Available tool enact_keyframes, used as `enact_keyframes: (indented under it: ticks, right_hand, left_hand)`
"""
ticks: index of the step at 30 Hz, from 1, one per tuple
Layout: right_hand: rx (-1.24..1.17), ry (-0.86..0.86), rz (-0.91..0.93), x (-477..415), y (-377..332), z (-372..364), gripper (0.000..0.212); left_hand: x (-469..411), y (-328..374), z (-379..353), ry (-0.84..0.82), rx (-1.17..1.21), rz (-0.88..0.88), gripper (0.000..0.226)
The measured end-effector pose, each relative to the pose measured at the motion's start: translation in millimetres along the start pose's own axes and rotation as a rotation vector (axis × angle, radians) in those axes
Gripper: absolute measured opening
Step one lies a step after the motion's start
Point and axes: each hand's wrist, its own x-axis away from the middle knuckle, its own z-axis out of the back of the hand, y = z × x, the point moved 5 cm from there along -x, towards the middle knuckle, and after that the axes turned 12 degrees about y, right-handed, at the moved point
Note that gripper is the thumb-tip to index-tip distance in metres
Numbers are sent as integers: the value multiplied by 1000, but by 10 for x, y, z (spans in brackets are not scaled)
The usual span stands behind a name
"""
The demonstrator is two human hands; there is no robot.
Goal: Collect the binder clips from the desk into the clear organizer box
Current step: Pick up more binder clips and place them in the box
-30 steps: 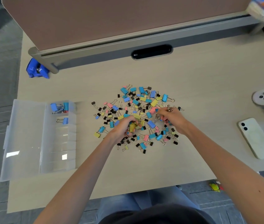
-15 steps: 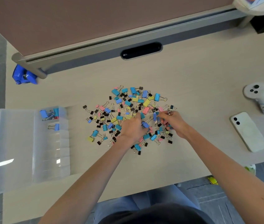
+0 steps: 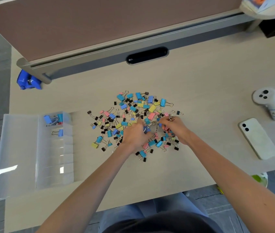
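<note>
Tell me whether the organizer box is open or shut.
Open: the organizer box has its lid folded flat to the left, compartments exposed.

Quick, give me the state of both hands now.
Left hand: closed on a blue binder clip.
Right hand: closed on several binder clips.

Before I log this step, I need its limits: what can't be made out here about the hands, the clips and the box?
All in the head view:
- What the left hand grips: its own fingers cover it.
- Clips beneath both hands: hidden within the binder clips pile.
- Right hand: clips show among its fingers, count too small to tell.
- Clear organizer box: clip count in its far compartment, tangled together.
</note>
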Motion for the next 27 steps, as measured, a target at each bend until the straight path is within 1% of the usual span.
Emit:
enact_keyframes:
  ticks: [4,8,10,12,14,17,18,23,27]
  right_hand:
    - [12,-33,46,19,-68,-114,33]
    - [33,-34,44,34,-115,-237,32]
    - [37,-32,40,47,-134,-289,32]
    - [38,-39,34,65,-147,-337,32]
    - [27,-44,24,79,-158,-385,32]
    - [20,-61,26,100,-184,-456,32]
    - [24,-61,25,107,-191,-470,31]
    - [39,-67,31,104,-219,-530,32]
    - [29,-78,12,72,-232,-598,29]
  left_hand:
    - [1,-180,28,-110,166,158,35]
    - [29,-321,87,-194,516,308,21]
    - [58,-387,127,-229,608,352,15]
    - [82,-470,127,-264,709,405,19]
    - [110,-560,112,-305,834,497,22]
    - [145,-654,102,-353,1142,671,21]
    - [154,-674,102,-363,1219,710,20]
    - [177,-746,86,-355,1444,838,16]
    - [181,-793,110,-336,1537,887,16]
